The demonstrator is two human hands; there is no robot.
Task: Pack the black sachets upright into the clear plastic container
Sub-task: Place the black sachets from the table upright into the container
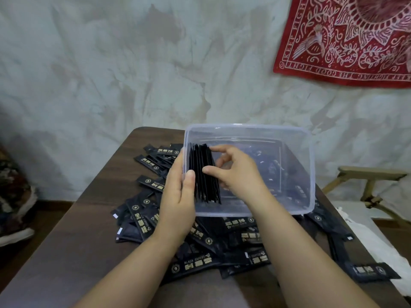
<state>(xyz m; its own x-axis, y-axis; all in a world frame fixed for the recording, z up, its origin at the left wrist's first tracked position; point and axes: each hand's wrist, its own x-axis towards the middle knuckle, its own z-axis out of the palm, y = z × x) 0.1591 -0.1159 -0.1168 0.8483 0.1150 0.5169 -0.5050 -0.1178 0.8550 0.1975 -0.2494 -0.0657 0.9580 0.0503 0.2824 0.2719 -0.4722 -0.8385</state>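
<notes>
Head view: clear plastic container [311, 174] sits tilted toward the person, on the brown table [77, 241].
Packed: standing sachets [205, 181] form a row on edge against the container's left wall.
Left: left hand [178, 196] grips that wall, thumb over the rim.
Right: right hand [235, 172] is inside, thumb and forefinger curled onto the row, holding it.
Unpacked: loose sachets [200, 263] lie heaped around and beneath the container.

Sachets [205, 174] upright in container [307, 174]
</notes>
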